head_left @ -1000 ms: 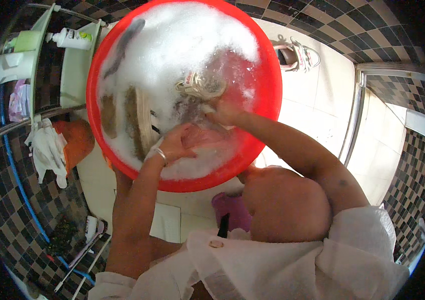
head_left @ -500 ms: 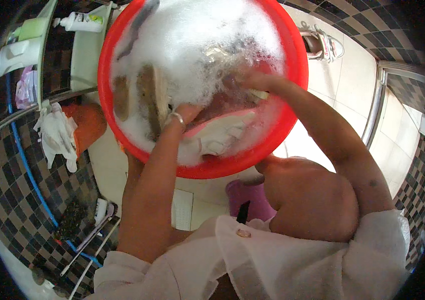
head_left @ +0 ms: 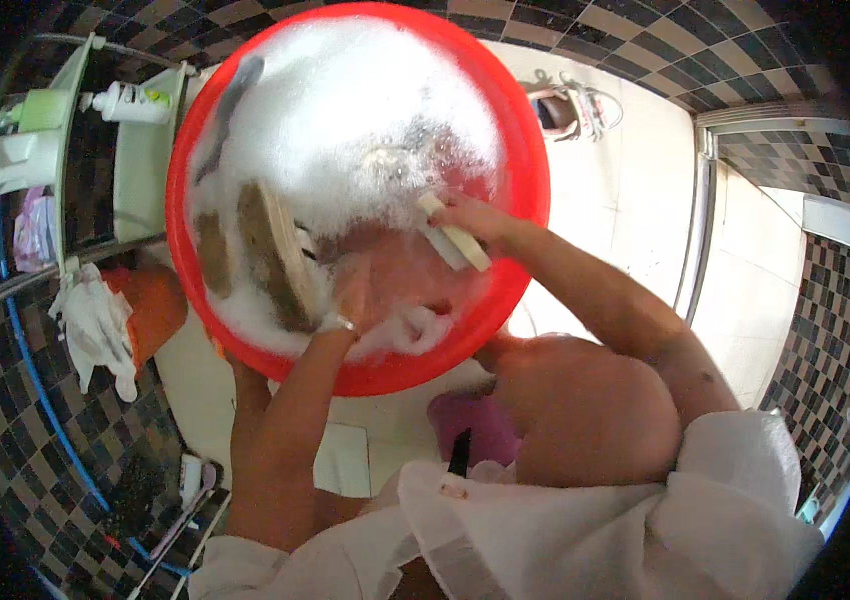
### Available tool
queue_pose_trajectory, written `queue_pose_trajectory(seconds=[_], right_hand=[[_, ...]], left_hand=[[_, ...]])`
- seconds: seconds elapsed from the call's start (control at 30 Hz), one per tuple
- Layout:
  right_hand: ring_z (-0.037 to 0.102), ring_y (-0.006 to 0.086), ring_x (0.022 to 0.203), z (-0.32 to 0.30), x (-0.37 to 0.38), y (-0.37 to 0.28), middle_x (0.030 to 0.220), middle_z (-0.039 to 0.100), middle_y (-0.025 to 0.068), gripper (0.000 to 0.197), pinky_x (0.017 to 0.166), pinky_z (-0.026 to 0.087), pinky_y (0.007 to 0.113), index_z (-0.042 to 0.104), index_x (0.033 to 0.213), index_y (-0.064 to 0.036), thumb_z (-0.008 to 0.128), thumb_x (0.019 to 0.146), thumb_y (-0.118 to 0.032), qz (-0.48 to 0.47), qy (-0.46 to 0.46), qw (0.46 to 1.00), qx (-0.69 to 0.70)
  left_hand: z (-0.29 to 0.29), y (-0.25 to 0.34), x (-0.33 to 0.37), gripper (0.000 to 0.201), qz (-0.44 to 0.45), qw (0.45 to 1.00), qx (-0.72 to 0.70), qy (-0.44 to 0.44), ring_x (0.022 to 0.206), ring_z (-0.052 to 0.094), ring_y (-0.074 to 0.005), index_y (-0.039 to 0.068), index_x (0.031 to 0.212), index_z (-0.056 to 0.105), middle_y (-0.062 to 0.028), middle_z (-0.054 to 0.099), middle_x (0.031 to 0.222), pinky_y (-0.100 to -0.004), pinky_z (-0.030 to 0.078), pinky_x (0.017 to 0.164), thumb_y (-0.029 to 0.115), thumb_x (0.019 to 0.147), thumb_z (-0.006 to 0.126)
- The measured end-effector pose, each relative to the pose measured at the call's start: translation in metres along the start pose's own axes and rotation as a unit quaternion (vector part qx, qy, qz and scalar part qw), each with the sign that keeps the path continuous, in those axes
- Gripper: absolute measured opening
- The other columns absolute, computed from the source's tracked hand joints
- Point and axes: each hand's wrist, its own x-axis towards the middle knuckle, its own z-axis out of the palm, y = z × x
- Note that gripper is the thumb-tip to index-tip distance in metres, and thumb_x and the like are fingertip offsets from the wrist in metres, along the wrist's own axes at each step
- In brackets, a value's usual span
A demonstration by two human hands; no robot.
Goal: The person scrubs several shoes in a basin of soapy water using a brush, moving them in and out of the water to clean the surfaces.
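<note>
A large red basin (head_left: 535, 190) in front of me holds water and thick white suds. My right hand (head_left: 480, 222) grips a cream scrub brush (head_left: 467, 246) with pale bristles, just above the water on the right. My left hand (head_left: 353, 285) is partly under the water near the basin's near side, and its fingers are hidden. Close to it, a whitish shoe (head_left: 420, 332) lies mostly submerged in the suds. Left of that hand, a shoe with a tan sole (head_left: 275, 255) rests tilted on its side, beside another tan sole (head_left: 213, 255).
On the left, a rack (head_left: 145, 140) carries bottles, above an orange bucket (head_left: 157, 312) with a white cloth (head_left: 95, 325) over its rim. Another shoe (head_left: 580, 108) sits on the floor at the far right. A purple stool-like object (head_left: 480, 425) is below the basin.
My right hand has come up out of the suds, bringing the brush into view. The whitish shoe has sunk lower near my left hand. The whole view has shifted.
</note>
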Motion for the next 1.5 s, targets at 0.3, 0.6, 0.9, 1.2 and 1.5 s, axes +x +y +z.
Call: queue_pose_trajectory(seconds=[0.3,0.6,0.9,1.2,1.5], right_hand=[[0.063,0.0243,0.068,-0.092,-0.109,-0.05,0.092,0.059,0.0181,0.054,0.057,0.055,0.033,0.041,0.117,0.0039,0.058,0.074,-0.025,0.017,-0.13,0.947,0.294],[0.057,0.0302,0.076,-0.062,-0.111,0.006,0.085,0.055,0.019,0.065,0.08,0.046,0.043,0.048,0.108,0.003,0.063,0.06,-0.039,-0.114,-0.167,0.882,0.425],[0.054,0.0226,0.071,-0.074,-0.184,-0.058,0.086,0.051,0.0119,0.056,0.064,0.052,0.035,0.046,0.107,-0.0069,0.064,0.064,-0.04,-0.231,0.265,0.779,0.519],[0.046,0.029,0.101,-0.157,-0.17,-0.004,0.112,0.046,0.0144,0.04,0.086,0.039,0.044,0.041,0.114,-0.0015,0.049,0.083,-0.025,-0.24,0.432,0.773,0.398],[0.053,0.0219,0.09,-0.054,-0.084,-0.066,0.109,0.049,0.0128,0.062,0.077,0.048,0.033,0.027,0.13,-0.0095,0.057,0.078,-0.022,-0.203,0.175,0.957,0.112]], left_hand=[[-0.049,0.129,0.027,0.082,0.092,0.931,-0.248,0.252,0.098,0.049,-0.0268,0.0,0.12,0.033,-0.0166,0.049,0.106,-0.037,0.041,0.082,0.022,0.055,0.078],[-0.062,0.211,0.077,0.08,0.127,0.907,-0.271,0.296,0.104,0.045,-0.0212,-0.005,0.122,0.03,-0.0151,0.046,0.113,-0.0322,0.036,0.09,0.014,0.059,0.075],[-0.054,0.249,0.114,0.052,0.253,0.921,-0.29,0.058,0.097,0.052,-0.0219,-0.007,0.117,0.037,-0.0192,0.053,0.106,-0.0327,0.041,0.085,0.022,0.08,0.061],[-0.05,0.098,0.018,0.061,-0.006,0.971,0.044,0.233,0.118,0.034,-0.0333,0.004,0.12,0.041,-0.02,0.039,0.124,-0.0419,0.027,0.099,0.02,0.069,0.069],[-0.049,0.002,-0.039,0.103,-0.371,0.885,0.112,0.259,0.128,0.012,-0.0358,0.005,0.134,0.014,-0.0217,0.015,0.137,-0.0473,0.015,0.103,0.035,0.058,0.076]])
